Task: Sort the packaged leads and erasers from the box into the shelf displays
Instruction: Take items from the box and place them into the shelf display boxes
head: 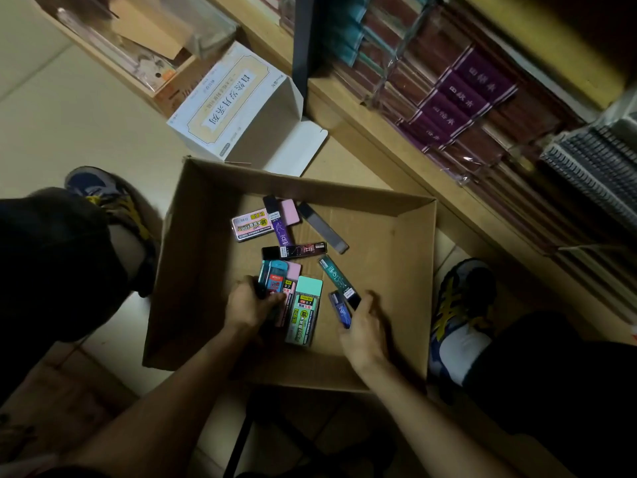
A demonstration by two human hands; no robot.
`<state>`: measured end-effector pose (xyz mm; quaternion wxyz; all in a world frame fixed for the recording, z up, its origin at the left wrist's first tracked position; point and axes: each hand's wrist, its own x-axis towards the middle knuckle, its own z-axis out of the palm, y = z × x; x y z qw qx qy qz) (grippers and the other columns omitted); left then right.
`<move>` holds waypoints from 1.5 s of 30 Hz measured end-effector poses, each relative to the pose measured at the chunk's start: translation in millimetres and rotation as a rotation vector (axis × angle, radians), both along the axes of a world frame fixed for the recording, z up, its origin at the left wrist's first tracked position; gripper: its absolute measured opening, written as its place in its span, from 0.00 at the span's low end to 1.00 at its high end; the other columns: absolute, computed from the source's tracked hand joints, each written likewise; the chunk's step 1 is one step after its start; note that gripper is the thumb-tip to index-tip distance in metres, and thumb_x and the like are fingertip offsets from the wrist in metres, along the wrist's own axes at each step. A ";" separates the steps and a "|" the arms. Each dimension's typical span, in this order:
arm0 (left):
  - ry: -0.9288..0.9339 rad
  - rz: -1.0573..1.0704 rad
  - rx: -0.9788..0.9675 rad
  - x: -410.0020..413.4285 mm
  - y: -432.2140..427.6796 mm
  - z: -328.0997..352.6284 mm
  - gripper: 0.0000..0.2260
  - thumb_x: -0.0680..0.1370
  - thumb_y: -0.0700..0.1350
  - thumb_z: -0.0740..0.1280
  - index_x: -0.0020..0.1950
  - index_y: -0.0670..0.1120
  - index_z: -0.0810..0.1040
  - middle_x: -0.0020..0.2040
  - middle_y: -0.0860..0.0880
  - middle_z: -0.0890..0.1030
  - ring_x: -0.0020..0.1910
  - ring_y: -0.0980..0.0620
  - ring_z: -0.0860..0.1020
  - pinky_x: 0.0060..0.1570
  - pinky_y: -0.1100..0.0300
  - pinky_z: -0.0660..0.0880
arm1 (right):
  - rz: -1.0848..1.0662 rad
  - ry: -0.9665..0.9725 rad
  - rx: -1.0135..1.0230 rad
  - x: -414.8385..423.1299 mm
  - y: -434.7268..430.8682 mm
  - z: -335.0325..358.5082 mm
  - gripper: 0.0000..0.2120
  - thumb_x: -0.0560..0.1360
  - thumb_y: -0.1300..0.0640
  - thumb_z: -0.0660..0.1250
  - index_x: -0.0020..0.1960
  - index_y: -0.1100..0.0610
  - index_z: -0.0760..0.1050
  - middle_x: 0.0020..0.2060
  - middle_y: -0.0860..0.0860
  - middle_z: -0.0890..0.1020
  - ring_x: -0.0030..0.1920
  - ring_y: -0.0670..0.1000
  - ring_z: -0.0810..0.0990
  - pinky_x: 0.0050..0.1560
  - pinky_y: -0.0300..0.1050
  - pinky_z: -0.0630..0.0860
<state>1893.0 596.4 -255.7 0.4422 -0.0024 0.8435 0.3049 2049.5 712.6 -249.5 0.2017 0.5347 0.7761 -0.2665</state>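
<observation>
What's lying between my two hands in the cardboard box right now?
In the head view, a mint green lead pack lies flat on the cardboard box floor between the left hand and right hand; a small blue pack sits beside the right fingers.

Bare forearms; dark trousers (551,374); blue-grey sneakers (458,315), yellow laces.

I see a dim picture. The floor tiles (51,108) at the top left look brightest. My arms and the bottom are dark with shadow. The shelf (379,108) looks blurry, and the edges bend and curve.
</observation>
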 end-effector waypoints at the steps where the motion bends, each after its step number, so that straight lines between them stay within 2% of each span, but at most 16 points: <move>1: -0.033 0.027 0.012 -0.1 -0.7 0.4 0.18 0.73 0.42 0.71 0.61 0.41 0.72 0.58 0.43 0.79 0.56 0.45 0.79 0.51 0.52 0.78 | 0.014 0.023 0.007 0.1 0.4 0.9 0.29 0.71 0.58 0.71 0.66 0.55 0.59 0.59 0.55 0.76 0.58 0.54 0.77 0.53 0.50 0.79; 5: -0.140 0.191 0.065 0.1 -9.5 5.1 0.17 0.75 0.40 0.68 0.63 0.40 0.70 0.60 0.41 0.78 0.58 0.44 0.78 0.52 0.51 0.77 | 0.218 0.074 0.155 -12.1 10.8 2.4 0.18 0.74 0.50 0.67 0.61 0.55 0.72 0.56 0.54 0.76 0.55 0.53 0.75 0.55 0.50 0.75; 7: -0.158 0.232 0.071 -0.5 -14.1 8.4 0.18 0.76 0.39 0.66 0.65 0.40 0.69 0.62 0.41 0.76 0.61 0.43 0.76 0.56 0.49 0.75 | 0.275 0.091 0.223 -23.0 20.1 1.7 0.17 0.74 0.49 0.66 0.61 0.55 0.73 0.56 0.54 0.75 0.56 0.53 0.73 0.57 0.50 0.73; 9: -0.153 0.199 0.082 0.0 -14.5 11.9 0.17 0.77 0.39 0.66 0.65 0.40 0.70 0.62 0.41 0.76 0.61 0.43 0.75 0.57 0.51 0.75 | 0.311 0.076 0.236 -32.0 28.0 -0.2 0.19 0.74 0.51 0.66 0.63 0.54 0.71 0.58 0.54 0.73 0.59 0.53 0.70 0.58 0.49 0.72; 12: -0.075 0.038 0.041 6.1 -3.2 15.2 0.14 0.76 0.40 0.68 0.59 0.39 0.72 0.62 0.43 0.72 0.58 0.46 0.75 0.57 0.53 0.75 | 0.285 0.033 0.199 -39.9 33.8 -0.8 0.22 0.72 0.53 0.69 0.63 0.55 0.68 0.60 0.55 0.71 0.60 0.54 0.70 0.58 0.49 0.73; 14: 0.008 -0.003 0.001 15.3 7.7 13.8 0.13 0.74 0.40 0.70 0.56 0.38 0.73 0.62 0.45 0.66 0.57 0.48 0.72 0.59 0.57 0.72 | 0.263 0.031 0.184 -41.1 33.8 -0.9 0.24 0.71 0.55 0.71 0.63 0.55 0.67 0.60 0.55 0.72 0.61 0.54 0.71 0.58 0.48 0.74; 16: 0.087 -0.003 -0.015 27.1 17.1 12.4 0.14 0.73 0.39 0.71 0.56 0.37 0.74 0.61 0.43 0.66 0.54 0.50 0.70 0.60 0.61 0.68 | 0.254 0.026 0.173 -40.2 31.7 -1.1 0.25 0.71 0.55 0.71 0.65 0.56 0.66 0.61 0.56 0.71 0.61 0.54 0.71 0.59 0.47 0.73; 20: 0.153 0.040 -0.047 37.9 22.1 7.2 0.19 0.72 0.37 0.72 0.60 0.39 0.70 0.62 0.40 0.68 0.61 0.43 0.69 0.65 0.51 0.68 | 0.199 0.033 0.136 -38.6 29.5 -2.6 0.23 0.71 0.55 0.71 0.64 0.56 0.69 0.61 0.56 0.72 0.61 0.54 0.71 0.60 0.47 0.71; 25: 0.038 0.105 -0.065 22.6 21.3 0.2 0.23 0.70 0.37 0.74 0.61 0.39 0.68 0.62 0.40 0.73 0.62 0.42 0.73 0.58 0.43 0.75 | 0.107 0.085 0.111 -40.4 27.9 -6.5 0.21 0.71 0.55 0.71 0.62 0.58 0.72 0.59 0.56 0.74 0.59 0.54 0.72 0.58 0.45 0.71; 29: -0.065 0.073 -0.102 13.6 24.4 -1.7 0.21 0.72 0.40 0.73 0.62 0.40 0.70 0.62 0.40 0.74 0.61 0.41 0.74 0.58 0.43 0.75 | 0.029 0.110 0.046 -41.5 26.5 -8.2 0.19 0.71 0.56 0.71 0.60 0.59 0.73 0.58 0.56 0.74 0.58 0.53 0.72 0.59 0.45 0.71; 32: -0.133 0.110 -0.021 13.6 22.1 5.7 0.15 0.75 0.40 0.69 0.58 0.43 0.68 0.60 0.42 0.74 0.61 0.42 0.74 0.56 0.46 0.76 | 0.034 0.147 0.001 -37.7 26.7 -2.3 0.17 0.72 0.58 0.70 0.60 0.58 0.74 0.58 0.54 0.74 0.58 0.52 0.73 0.57 0.41 0.70; 34: -0.175 0.142 0.091 15.7 17.2 16.7 0.12 0.77 0.40 0.66 0.56 0.47 0.66 0.55 0.47 0.75 0.60 0.43 0.75 0.49 0.51 0.76 | 0.011 0.202 -0.051 -34.2 28.5 7.6 0.16 0.73 0.59 0.69 0.60 0.57 0.73 0.56 0.53 0.77 0.56 0.50 0.76 0.52 0.38 0.71; 37: -0.294 0.187 0.303 15.8 13.5 38.3 0.12 0.77 0.41 0.66 0.58 0.50 0.68 0.55 0.49 0.77 0.52 0.50 0.78 0.39 0.59 0.77 | -0.092 0.382 -0.234 -32.3 35.3 31.5 0.13 0.74 0.60 0.68 0.59 0.56 0.73 0.51 0.49 0.79 0.51 0.47 0.77 0.51 0.38 0.73; 39: -0.362 0.206 0.422 14.7 19.0 53.8 0.12 0.77 0.42 0.66 0.58 0.50 0.70 0.53 0.48 0.80 0.46 0.52 0.81 0.35 0.61 0.78 | -0.140 0.505 -0.330 -32.6 41.9 52.4 0.11 0.74 0.61 0.69 0.55 0.53 0.73 0.46 0.44 0.77 0.47 0.44 0.77 0.47 0.32 0.72; 41: -0.399 0.233 0.506 14.0 30.7 68.5 0.12 0.77 0.41 0.66 0.59 0.49 0.72 0.52 0.47 0.81 0.44 0.51 0.83 0.35 0.61 0.79 | -0.168 0.616 -0.397 -33.9 48.0 74.6 0.10 0.73 0.62 0.69 0.50 0.51 0.72 0.42 0.42 0.77 0.43 0.41 0.77 0.39 0.26 0.72; 45: -0.433 0.245 0.659 14.1 56.4 100.0 0.16 0.77 0.40 0.66 0.65 0.46 0.70 0.52 0.44 0.81 0.46 0.48 0.82 0.40 0.56 0.79 | -0.161 0.774 -0.424 -35.4 56.9 119.4 0.12 0.73 0.62 0.69 0.46 0.47 0.72 0.44 0.45 0.78 0.40 0.38 0.79 0.37 0.27 0.75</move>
